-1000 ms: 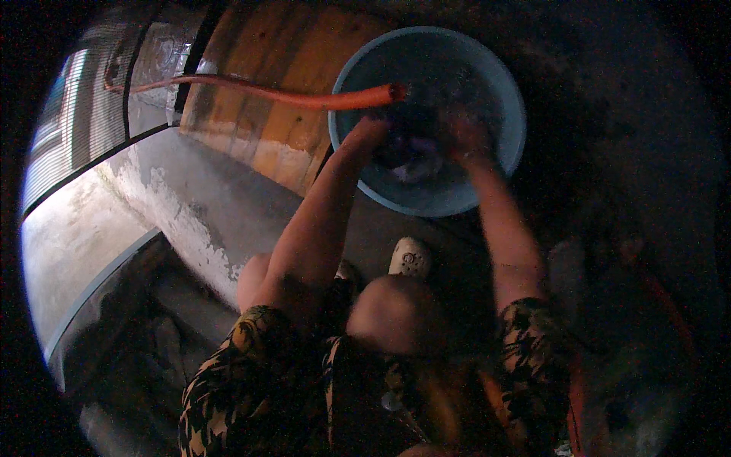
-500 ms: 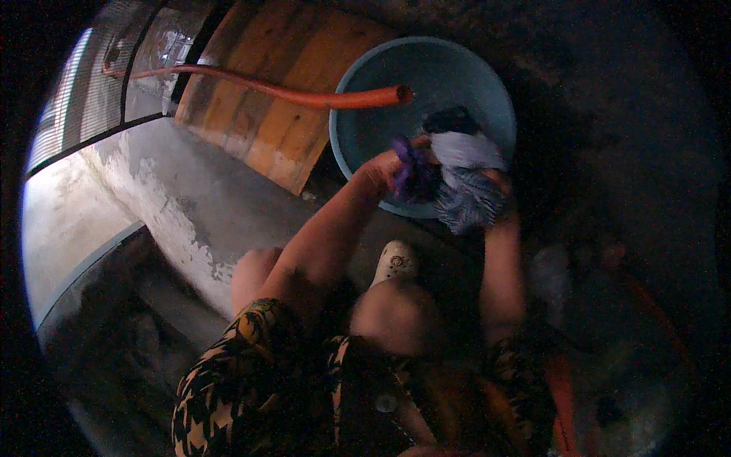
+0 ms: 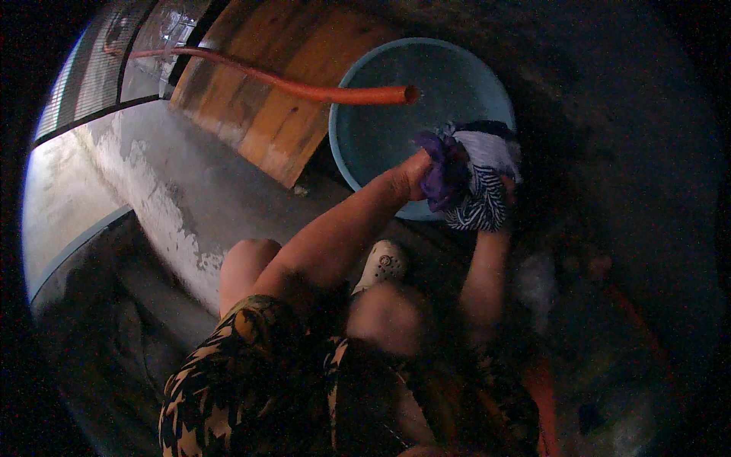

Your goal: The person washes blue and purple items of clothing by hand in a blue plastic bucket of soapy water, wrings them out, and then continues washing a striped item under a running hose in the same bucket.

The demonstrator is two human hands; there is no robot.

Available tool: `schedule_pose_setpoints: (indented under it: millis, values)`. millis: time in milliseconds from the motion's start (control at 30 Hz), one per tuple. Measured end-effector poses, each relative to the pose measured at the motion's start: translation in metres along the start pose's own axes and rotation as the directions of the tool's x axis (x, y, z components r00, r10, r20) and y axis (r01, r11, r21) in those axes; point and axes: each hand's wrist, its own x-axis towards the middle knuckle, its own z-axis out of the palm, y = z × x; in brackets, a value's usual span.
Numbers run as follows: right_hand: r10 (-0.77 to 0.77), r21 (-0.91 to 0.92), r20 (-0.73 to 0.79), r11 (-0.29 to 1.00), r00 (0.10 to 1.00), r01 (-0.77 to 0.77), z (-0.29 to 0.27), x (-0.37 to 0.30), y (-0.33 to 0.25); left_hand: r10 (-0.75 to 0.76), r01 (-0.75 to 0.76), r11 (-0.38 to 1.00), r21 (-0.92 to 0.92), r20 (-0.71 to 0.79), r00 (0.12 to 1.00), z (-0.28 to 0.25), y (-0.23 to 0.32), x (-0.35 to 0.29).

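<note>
The left hand (image 3: 418, 174) is clenched on the purple cloth (image 3: 443, 171), which bulges out past the fingers on their far side; the right hand (image 3: 510, 187) is closed round the striped cloth (image 3: 484, 204), though folds cover most of it and how tightly it presses I cannot tell; between and just beyond the two grips lie a white cloth (image 3: 491, 152) and, farther out along its edge, a dark cloth (image 3: 496, 129), all bunched together with the purple and striped ones, so that I cannot tell where each ends; this bunch is held over the near right part of the blue basin (image 3: 430, 43), hiding that stretch of its rim; the rest of the basin opens beyond and to the left of the grips, its inside a dull, even blue-grey, too dim to tell whether water stands in it; beyond the left hand, the orange hose (image 3: 373, 95) reaches in over the basin's left rim, its open end above the inside, well apart from the cloths; farther left lies a wooden board (image 3: 282, 114).
</note>
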Motion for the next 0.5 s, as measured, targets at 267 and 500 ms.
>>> schedule_pose_setpoints:
  millis: [267,500]
  values:
    - [-0.176,-0.211,-0.111,0.966,0.978,0.15,-0.009,0.027,-0.038,-0.001,0.029,0.988,0.15,-0.185,0.983,-0.015,0.014,0.011]
    - [-0.18,-0.34,-0.229,0.936,0.957,0.095,0.01,-0.023,-0.029,-0.003,-0.013,0.968,0.252,0.062,0.998,0.037,0.028,-0.013]
